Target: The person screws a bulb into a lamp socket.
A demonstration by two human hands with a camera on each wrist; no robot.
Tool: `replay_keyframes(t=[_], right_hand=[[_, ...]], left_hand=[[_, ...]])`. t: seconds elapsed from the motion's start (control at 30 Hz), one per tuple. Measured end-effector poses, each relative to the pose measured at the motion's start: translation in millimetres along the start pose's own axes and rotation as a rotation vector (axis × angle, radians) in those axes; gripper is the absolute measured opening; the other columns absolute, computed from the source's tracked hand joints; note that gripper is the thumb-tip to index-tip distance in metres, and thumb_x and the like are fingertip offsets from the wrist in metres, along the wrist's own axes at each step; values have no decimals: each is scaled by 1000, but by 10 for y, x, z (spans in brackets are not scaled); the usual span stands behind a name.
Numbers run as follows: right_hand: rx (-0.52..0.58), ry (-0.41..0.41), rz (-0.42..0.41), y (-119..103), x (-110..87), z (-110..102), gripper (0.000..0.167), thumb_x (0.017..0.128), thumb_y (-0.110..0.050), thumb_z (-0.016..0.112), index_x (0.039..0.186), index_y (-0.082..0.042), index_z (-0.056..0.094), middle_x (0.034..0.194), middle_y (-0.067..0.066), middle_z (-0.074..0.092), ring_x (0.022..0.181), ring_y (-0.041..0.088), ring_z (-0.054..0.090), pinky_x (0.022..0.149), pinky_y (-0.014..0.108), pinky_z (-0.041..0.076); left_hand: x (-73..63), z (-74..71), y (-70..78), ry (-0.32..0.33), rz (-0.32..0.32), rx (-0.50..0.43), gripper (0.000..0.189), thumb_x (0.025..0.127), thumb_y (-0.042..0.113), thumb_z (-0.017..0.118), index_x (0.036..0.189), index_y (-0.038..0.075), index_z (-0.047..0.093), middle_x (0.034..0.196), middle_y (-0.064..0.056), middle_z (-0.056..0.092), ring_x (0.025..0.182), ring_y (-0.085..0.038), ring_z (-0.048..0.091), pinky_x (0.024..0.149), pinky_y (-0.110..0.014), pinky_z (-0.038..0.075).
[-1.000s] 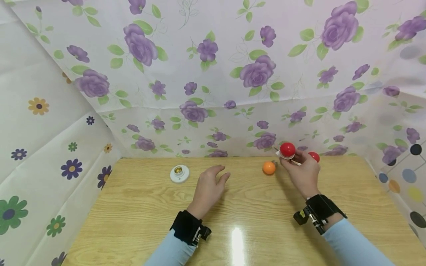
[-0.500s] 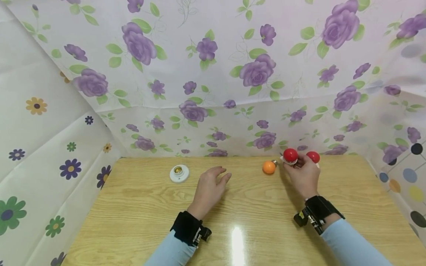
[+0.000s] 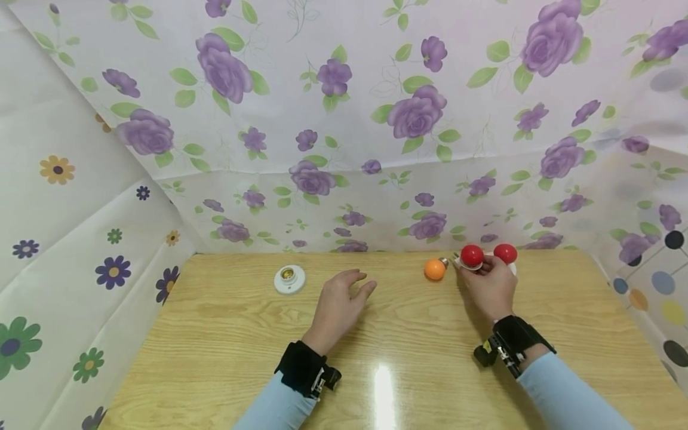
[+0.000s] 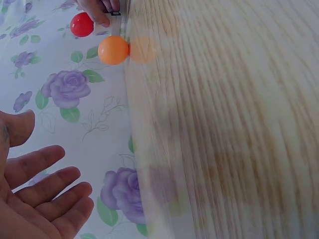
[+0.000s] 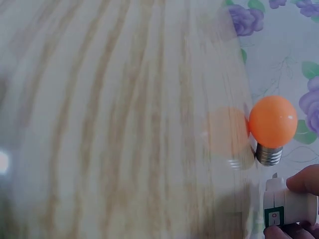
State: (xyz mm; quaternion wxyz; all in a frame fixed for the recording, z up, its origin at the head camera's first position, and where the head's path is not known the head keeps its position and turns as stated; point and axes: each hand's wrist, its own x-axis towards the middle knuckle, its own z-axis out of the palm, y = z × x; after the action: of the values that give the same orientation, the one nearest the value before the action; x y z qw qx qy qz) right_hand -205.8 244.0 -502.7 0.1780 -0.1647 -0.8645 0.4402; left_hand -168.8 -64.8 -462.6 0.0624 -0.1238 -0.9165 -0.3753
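Observation:
My right hand pinches a white plug-in lamp holder that bears a red bulb. A small switch with a green surround and a metal prong show on the holder in the right wrist view. Just left of it, an orange bulb with a bare screw base lies on the table. Behind my right hand stands a second red bulb over a white base, partly hidden by the hand. My left hand is held over the middle of the table, fingers relaxed, with nothing in it.
A round white lamp socket with a brass-coloured inside sits at the back left of the wooden table. Flower-patterned sheeting rises right behind the table's back edge. More sheeting hangs along both sides.
My right hand has lowered the lamp holder with its red bulb toward the table, shifting slightly right. The second red bulb shows more fully. My left hand stays nearly still.

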Motion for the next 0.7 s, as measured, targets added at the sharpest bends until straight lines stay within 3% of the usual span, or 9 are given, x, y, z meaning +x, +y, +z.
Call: replay_keyframes(t=[0.2,0.53,0.7], right_hand=[[-15,-41,25,13,8,-16,50,75,-32,77,111,-1,61,99,16,68,90,24,66,70,15,49],[-34,-70,28,47,34,-56,50,77,-29,75,114,1,59,103,19,67,92,28,66,83,39,53],[-46,-80,18,55,18,-66,50,78,-25,74,118,1,59,105,20,66,94,30,65,84,42,52]], left_hand=[[3,0,7,-22,-19,0,47,90,51,53,118,15,64,129,-8,58,123,-23,53,100,-41,45],[20,8,16,-11,-1,9,44,91,48,54,116,14,65,127,-7,60,121,-23,54,99,-40,45],[10,15,7,-12,3,8,43,92,46,54,116,14,65,127,-7,60,120,-22,55,99,-39,46]])
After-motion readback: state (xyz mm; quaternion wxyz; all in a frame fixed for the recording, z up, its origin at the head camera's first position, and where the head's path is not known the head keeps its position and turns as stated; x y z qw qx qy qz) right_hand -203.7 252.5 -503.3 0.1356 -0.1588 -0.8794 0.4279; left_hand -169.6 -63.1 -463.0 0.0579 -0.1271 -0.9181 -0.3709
